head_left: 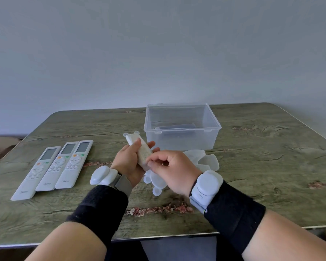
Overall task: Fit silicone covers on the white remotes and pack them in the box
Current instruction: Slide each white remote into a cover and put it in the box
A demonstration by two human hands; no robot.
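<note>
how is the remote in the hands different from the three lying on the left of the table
The held remote wears a translucent silicone cover with small ears at its top; the three remotes are bare. The held remote is off the table and tilted, gripped by the left hand and pinched low down by the right hand; the three remotes lie flat, side by side, untouched. Both are white, long and slim.

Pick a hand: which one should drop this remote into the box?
Left, probably. The left hand grips the remote round its body, while the right hand only pinches its near end. The box sits open just beyond.
</note>
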